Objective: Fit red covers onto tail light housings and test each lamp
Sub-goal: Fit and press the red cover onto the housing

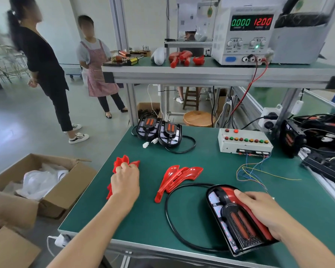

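Note:
A black tail light housing (228,223) lies at the near right of the green table (201,163), with a red cover strip along its right side. My right hand (259,209) rests over that red strip and grips the housing's right edge. My left hand (125,182) grips a stack of red covers (122,163) at the table's left edge. A second pile of red covers (176,176) lies in the middle. The housing's black cable (168,219) loops around in front of it. Two more housings (159,130) sit at the far edge.
A white test box (244,142) with coloured buttons stands at right, wires trailing from it. A power supply (246,35) on the upper shelf reads 0.000 and 12.00. More housings (321,140) are piled far right. An open cardboard box (41,182) sits left; two people stand beyond.

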`<state>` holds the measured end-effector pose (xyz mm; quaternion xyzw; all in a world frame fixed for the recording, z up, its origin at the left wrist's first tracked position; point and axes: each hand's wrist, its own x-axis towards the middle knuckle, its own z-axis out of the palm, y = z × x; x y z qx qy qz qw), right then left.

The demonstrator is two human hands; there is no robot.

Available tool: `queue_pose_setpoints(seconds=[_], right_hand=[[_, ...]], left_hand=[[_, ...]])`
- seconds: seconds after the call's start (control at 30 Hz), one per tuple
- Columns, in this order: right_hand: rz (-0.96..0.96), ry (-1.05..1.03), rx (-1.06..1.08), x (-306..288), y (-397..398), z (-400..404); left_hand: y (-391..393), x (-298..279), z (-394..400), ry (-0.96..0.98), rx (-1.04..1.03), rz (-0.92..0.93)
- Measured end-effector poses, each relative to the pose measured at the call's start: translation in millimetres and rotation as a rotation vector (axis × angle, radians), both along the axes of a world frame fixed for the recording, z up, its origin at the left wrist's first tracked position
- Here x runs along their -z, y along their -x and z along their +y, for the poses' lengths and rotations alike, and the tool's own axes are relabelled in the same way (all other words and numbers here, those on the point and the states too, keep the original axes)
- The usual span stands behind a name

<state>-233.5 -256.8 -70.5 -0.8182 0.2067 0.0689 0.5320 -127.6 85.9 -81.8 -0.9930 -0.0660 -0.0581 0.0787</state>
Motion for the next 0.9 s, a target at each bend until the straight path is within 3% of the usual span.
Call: queue_pose_setpoints(seconds=[0.2, 0.33, 0.43, 0.57, 0.67, 0.73, 0.9], right_hand=[[0.019, -0.007, -0.029, 1, -1, -1], [0.037, -0.051, -0.032, 2, -3, -2], [0.050, -0.117, -0.010, 4, -4, -2], [0.061, -0.166, 0.029, 4, -2, -3], [0.043, -0.171, 0.072, 4, -1, -1], [0.031, -0.146, 0.099, 6, -2, 0], [-0.023, -0.140, 0.175, 8, 0, 2]], left_hand=[[-4, -2, -3, -0.013, 0.037, -0.001], [4, -15, -11, 0.182, 0.168, -0.160], [22, -34, -28, 0.772, 0.294, -0.238], [41, -42, -75, 1.684, 0.228, 0.073], [50, -40, -115, 2.086, -0.017, 0.308], [56, -35, -138, 2.096, -0.119, 0.359], [71, -19, -173, 1.853, 0.030, 0.296]])
